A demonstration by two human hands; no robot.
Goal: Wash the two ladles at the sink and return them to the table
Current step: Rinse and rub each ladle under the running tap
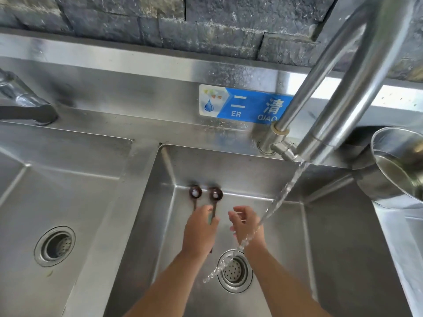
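The left grip clasps the handles of both ladles over the sink, clear of the running water. The right grip is loose and empty. Washing looks barely begun, and the return to the counter remains.

Bright even daylight; soft glare on steel sink; edges bowed, slightly blurred.

Faucet spout over roomy basin

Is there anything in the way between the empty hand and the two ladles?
No, nothing visible is. The right hand hangs empty just beside the two ladles, which the left hand grips by their handles. Only bare sink shows in the gap between them. The water runs on the hand's other side.
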